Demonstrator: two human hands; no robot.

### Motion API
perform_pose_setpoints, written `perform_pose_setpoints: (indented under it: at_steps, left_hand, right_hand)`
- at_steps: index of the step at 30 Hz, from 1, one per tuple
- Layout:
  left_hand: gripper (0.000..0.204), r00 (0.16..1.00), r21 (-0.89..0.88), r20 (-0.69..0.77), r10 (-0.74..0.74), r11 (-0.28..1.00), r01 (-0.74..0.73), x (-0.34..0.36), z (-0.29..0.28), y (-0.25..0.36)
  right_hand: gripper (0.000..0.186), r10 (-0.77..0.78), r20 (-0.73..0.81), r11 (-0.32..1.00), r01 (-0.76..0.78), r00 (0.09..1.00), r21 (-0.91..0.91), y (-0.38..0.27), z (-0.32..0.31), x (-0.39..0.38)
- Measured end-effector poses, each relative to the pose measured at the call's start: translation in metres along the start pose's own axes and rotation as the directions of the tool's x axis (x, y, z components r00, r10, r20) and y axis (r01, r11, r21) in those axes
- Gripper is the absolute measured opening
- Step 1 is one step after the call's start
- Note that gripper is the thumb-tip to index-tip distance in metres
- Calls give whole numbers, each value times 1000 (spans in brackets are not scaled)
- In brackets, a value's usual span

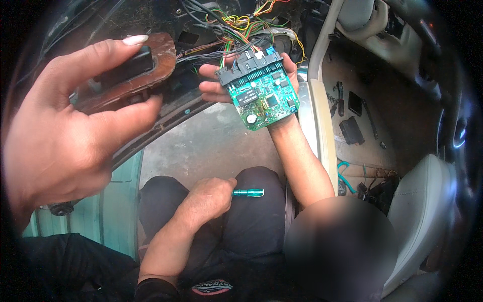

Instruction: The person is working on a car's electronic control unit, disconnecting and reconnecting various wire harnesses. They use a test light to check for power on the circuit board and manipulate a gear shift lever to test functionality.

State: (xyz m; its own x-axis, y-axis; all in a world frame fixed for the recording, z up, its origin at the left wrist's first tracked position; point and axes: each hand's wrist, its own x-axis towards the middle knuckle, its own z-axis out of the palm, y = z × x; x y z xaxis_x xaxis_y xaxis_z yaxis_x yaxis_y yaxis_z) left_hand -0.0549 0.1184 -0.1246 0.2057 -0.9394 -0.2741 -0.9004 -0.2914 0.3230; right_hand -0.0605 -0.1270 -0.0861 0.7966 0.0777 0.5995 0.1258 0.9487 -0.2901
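My left hand (80,121) reaches in from the left edge, close and large. One finger and the thumb are spread in a curve, with a gap between them. Within that gap shows a brown trim piece (163,58) with a black insert; whether I touch it, I cannot tell. No right hand of mine appears. A person squatting in front of me supports a green circuit board (269,103) on one palm (216,88). A black connector block (251,68) lines the board's far edge. That person's other hand (206,199) grips a teal pen-shaped tool (249,193) over the knees.
Tangled coloured wires (246,25) hang beyond the board. On the right, a car's floor (359,151) holds several tools and a dark phone-like slab (354,103). A grey seat (425,201) stands nearby. The person's blurred head (342,246) fills the lower middle-right.
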Motion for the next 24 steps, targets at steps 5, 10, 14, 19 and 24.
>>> perform_pose_setpoints:
  at_steps: [5, 10, 14, 19, 24]
  left_hand:
    - [12, 1000, -6, -10, 3, 1000, -3, -1, 0, 0]
    - [13, 999, -9, -30, 19, 1000, -19, 0, 2, -2]
    - [14, 1000, -4, -14, 9, 1000, -9, 1, 0, -1]
    - [14, 1000, 8, -18, 23, 1000, -23, 1, -1, 0]
    - [15, 999, 10, -27, 32, 999, -32, -1, -3, 1]
  right_hand:
    - [94, -7, -24, 1000, 7, 1000, -1, -1, 3, 0]
    - [94, -14, -46, 998, 16, 999, 59, -1, 2, -1]
    - [93, -8, -31, 999, 10, 999, 37, -1, 3, 1]
    - [92, -13, -14, 1000, 13, 1000, 8, -1, 2, 0]
    - [92, -12, -30, 1000, 12, 999, -10, -1, 2, 1]
